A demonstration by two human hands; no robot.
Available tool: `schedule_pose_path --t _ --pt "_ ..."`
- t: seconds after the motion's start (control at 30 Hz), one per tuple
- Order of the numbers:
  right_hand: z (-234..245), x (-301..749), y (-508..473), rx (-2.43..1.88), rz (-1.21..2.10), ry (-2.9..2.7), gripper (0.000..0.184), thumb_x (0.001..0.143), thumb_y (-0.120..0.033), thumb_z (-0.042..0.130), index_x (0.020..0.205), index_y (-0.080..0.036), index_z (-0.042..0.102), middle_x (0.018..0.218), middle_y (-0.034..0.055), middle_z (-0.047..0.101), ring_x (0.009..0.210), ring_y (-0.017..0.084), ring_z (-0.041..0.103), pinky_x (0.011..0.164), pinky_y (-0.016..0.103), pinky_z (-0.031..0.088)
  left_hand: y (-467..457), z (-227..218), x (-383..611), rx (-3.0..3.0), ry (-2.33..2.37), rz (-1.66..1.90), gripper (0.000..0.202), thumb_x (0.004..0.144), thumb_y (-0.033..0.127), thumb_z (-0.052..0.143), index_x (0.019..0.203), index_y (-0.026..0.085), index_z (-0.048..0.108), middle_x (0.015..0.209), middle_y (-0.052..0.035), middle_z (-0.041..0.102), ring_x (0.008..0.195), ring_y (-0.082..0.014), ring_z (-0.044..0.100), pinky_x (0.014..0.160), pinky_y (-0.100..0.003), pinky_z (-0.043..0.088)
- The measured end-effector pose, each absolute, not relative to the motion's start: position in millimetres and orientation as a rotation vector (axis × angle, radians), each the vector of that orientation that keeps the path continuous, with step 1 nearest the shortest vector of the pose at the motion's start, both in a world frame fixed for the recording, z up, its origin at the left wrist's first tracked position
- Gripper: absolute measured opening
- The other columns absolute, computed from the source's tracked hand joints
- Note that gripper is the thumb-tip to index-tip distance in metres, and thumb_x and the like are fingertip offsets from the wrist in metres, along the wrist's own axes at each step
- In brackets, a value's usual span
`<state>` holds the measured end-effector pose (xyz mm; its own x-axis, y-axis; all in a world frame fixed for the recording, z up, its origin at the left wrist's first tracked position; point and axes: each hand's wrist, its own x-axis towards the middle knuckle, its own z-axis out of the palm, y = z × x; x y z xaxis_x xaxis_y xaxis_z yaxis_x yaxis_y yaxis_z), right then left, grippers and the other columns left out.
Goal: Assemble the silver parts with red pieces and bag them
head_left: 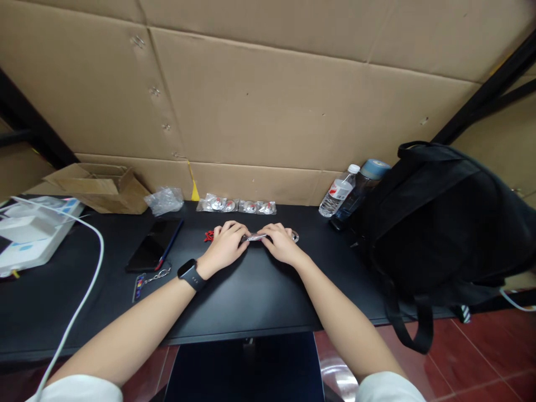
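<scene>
Farthest back: a cardboard wall (268,100) closes off the far side of the bench.
Table (259,290): black, and its near edge is cut off by the arms.
Backpack (444,223): slumped at the right, likely pushed aside to leave the middle free; it hides the lower part of two bottles (339,192).
White unit (33,234): far left, partly out of frame; I cannot tell what it is.
Phone (153,251): lies flat, left of the hands.
Left hand (226,245): fingers curled, tips pinching one end of the clear packet (256,237).
Right hand (281,243): fingers bent likewise, pinching the other end, probably to keep it steady on the table.
Clear packet: middle of the table, between both hands, with something silvery inside that is too small to identify.
Sealed packets (237,205): lined along the wall, just beyond the hands.
Red bits (209,235): just left of the left hand, too small to make out.
</scene>
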<state>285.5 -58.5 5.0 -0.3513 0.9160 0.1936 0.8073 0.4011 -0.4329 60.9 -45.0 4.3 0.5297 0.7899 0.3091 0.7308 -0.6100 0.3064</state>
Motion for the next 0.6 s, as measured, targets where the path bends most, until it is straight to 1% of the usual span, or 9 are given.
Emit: schedule_pose_path --t 0.1,0.17,0.27,0.3,0.37,0.47,0.53,0.6 --pt "9 284 -60 -1.443 0.469 -2.193 0.022 0.104 -0.030 0.050 0.117 -0.027 0.067 0.121 0.0064 0.070 0.113 0.024 0.057 0.093 0.039 0.036 -43 7 61 2.529 1.348 0.689 0.019 0.100 0.033 0.051 0.100 0.024 0.068 0.114 -0.0082 0.073 0.120 -0.0289 0.054 0.093 -0.044 0.035" --pt "9 284 -61 -1.405 0.524 -2.121 0.022 0.101 -0.027 0.054 0.121 -0.027 0.062 0.117 0.0042 0.072 0.111 0.022 0.061 0.095 0.039 0.038 -41 10 60 2.454 1.365 0.715 0.021 0.100 0.036 0.050 0.099 0.024 0.068 0.108 -0.0065 0.075 0.114 -0.0272 0.059 0.093 -0.043 0.034" --pt "8 284 -61 -1.343 0.621 -2.030 0.039 0.093 -0.022 0.062 0.131 -0.029 0.053 0.106 0.0003 0.075 0.104 0.019 0.068 0.096 0.037 0.042 -40 15 58 2.344 1.388 0.751 0.023 0.099 0.041 0.054 0.101 0.026 0.071 0.100 -0.0033 0.077 0.105 -0.0254 0.064 0.094 -0.042 0.034" --pt "7 285 -61 -1.319 0.654 -2.014 0.042 0.092 -0.021 0.063 0.132 -0.028 0.051 0.103 -0.0003 0.076 0.101 0.019 0.070 0.096 0.036 0.043 -39 16 57 2.317 1.398 0.766 0.024 0.099 0.043 0.055 0.102 0.026 0.072 0.098 -0.0029 0.077 0.103 -0.0251 0.065 0.095 -0.042 0.035" --pt "5 285 -59 -1.275 0.709 -1.988 0.041 0.092 -0.022 0.063 0.131 -0.027 0.052 0.100 -0.0005 0.076 0.097 0.018 0.072 0.095 0.035 0.045 -37 18 55 2.280 1.409 0.793 0.027 0.098 0.045 0.055 0.102 0.027 0.075 0.100 -0.0029 0.078 0.100 -0.0250 0.067 0.096 -0.043 0.036" --pt "2 286 -57 -1.237 0.771 -1.934 0.038 0.091 -0.026 0.063 0.127 -0.025 0.054 0.096 -0.0002 0.075 0.093 0.018 0.072 0.094 0.034 0.048 -34 18 51 2.253 1.363 0.808 0.028 0.099 0.044 0.055 0.104 0.028 0.077 0.108 -0.0029 0.078 0.100 -0.0247 0.068 0.095 -0.041 0.039" --pt "1 286 -56 -1.218 0.814 -1.896 0.039 0.090 -0.028 0.064 0.127 -0.024 0.054 0.093 -0.0004 0.075 0.091 0.018 0.072 0.094 0.034 0.049 -33 18 50 2.246 1.326 0.809 0.026 0.098 0.042 0.057 0.105 0.028 0.077 0.110 -0.0029 0.078 0.101 -0.0247 0.069 0.094 -0.040 0.041" --pt "1 286 -56 -1.207 0.846 -1.865 0.041 0.089 -0.030 0.065 0.127 -0.023 0.054 0.092 -0.0006 0.074 0.090 0.018 0.073 0.094 0.034 0.049 -34 19 50 2.256 1.336 0.811 0.025 0.097 0.042 0.059 0.105 0.028 0.077 0.110 -0.0030 0.079 0.101 -0.0252 0.069 0.096 -0.042 0.040"
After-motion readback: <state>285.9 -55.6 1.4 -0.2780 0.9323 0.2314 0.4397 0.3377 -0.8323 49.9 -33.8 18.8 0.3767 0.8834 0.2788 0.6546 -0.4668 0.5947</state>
